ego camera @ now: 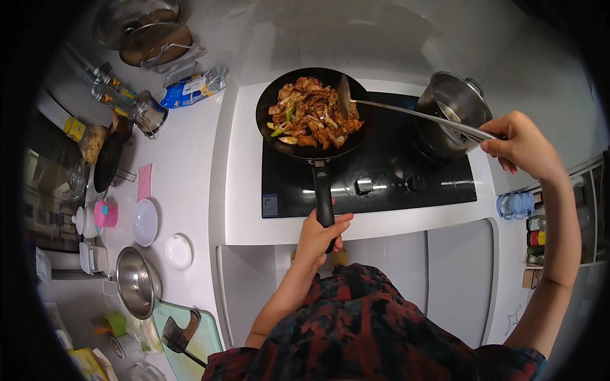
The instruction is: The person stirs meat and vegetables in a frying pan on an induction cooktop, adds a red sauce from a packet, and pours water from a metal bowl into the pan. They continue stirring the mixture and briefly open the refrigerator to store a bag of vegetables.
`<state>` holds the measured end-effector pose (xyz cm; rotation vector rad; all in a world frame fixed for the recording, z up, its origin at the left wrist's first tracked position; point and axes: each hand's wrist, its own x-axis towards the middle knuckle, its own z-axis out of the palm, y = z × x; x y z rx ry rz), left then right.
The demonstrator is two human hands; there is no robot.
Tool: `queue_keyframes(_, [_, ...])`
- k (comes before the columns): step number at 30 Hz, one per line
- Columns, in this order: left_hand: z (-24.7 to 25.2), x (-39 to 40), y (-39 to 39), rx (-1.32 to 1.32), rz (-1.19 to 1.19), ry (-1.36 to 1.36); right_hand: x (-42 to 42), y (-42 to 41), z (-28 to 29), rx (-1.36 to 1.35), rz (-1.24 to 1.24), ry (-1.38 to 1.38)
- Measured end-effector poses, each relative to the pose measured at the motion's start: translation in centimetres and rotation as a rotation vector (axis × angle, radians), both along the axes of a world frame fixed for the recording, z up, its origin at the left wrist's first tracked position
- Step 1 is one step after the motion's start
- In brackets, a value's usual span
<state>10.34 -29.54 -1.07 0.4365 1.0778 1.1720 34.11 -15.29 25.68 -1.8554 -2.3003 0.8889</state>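
My left hand (320, 234) grips the black handle (324, 195) of a dark frying pan (267, 114) on the left part of the cooktop. Browned chunks of meat (314, 112), mixed with green and pale sliced vegetables, fill much of the pan. In my right hand (519, 143) is the end of a long metal spatula (405, 107), pinched between thumb and fingers. Its blade (344, 95) stands on edge at the right side of the food. The shaft passes in front of a steel pot (443, 100).
The black cooktop (391, 171) is set in a white counter (267, 233). Along the left counter are a steel bowl (136, 281), a white plate (178, 252), a lavender dish (145, 223) and a blue package (193, 90). A cleaver (177, 335) lies on a pale green cutting board (209, 328).
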Motion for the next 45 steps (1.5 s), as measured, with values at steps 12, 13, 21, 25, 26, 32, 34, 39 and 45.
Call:
queue_keyframes(12, [-0.2,0.1,0.1,0.016,-0.027,-0.008,-3.7,0.9,0.4,-0.109,0.100,-0.195])
queue_keyframes(13, [-0.2,0.0,0.1,0.014,-0.024,-0.009,-3.6,1.3,-0.7,-0.143,0.089,-0.161])
queue_keyframes(21, [0.0,0.0,0.1,0.000,-0.045,-0.001,1.2,-1.7,-13.0,-0.064,0.192,0.162])
queue_keyframes(25, [0.1,0.0,0.1,-0.018,-0.041,0.027,0.0,-3.6,-15.3,0.062,0.244,0.116])
queue_keyframes(26, [0.2,0.1,0.2,-0.021,-0.044,0.035,1.0,-3.6,-16.3,0.175,0.306,0.155])
queue_keyframes(32, [0.3,-0.1,-0.2,-0.035,0.006,0.048,0.5,-6.3,-9.3,-0.028,0.010,0.238])
queue_keyframes(34, [0.5,-0.1,-0.2,-0.036,0.006,0.058,0.2,-6.5,-8.7,-0.041,-0.082,0.317])
queue_keyframes(39, [1.0,-1.0,0.1,-0.046,-0.026,0.072,-1.7,-2.0,-12.9,-0.085,-0.168,0.469])
queue_keyframes(45, [0.7,-2.4,-0.2,-0.062,-0.042,0.131,-2.8,-1.0,-18.6,-0.452,-0.355,0.676])
